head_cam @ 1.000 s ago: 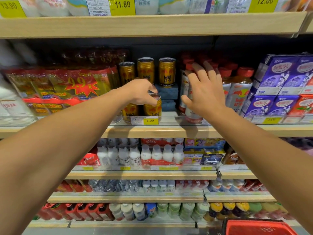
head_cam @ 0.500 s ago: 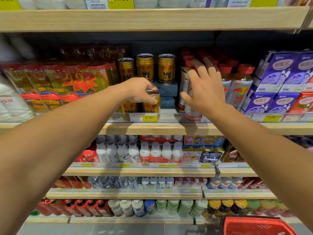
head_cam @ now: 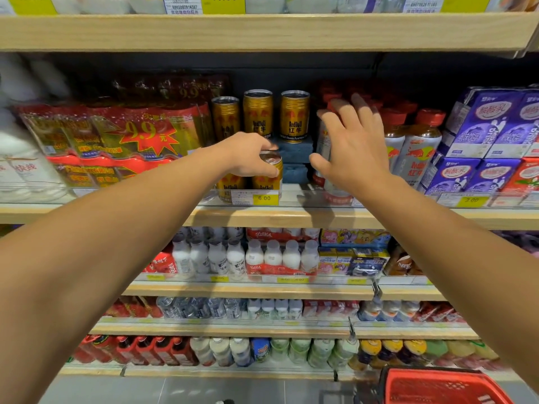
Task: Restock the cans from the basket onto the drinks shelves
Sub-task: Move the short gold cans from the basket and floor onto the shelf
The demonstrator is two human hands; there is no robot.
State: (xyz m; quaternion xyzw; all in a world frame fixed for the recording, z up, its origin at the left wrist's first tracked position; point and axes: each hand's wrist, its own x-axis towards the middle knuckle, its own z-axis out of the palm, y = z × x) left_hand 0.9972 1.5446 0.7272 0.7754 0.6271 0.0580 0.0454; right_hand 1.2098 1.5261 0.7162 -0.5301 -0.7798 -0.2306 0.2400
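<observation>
Can [head_cam: 269,173] under left hand [head_cam: 248,154] (fingers on rim)

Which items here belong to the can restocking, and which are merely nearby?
Job: gold can under the left hand; stacked gold cans; red basket.
Nearby: red-capped bottles; purple cartons; white bottles.

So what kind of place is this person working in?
Most likely a small supermarket or convenience store. Wooden shelves are packed with drinks, yellow price tags sit on the shelf edges, and a red shopping basket stands below. The left hand grips a gold can.
</observation>
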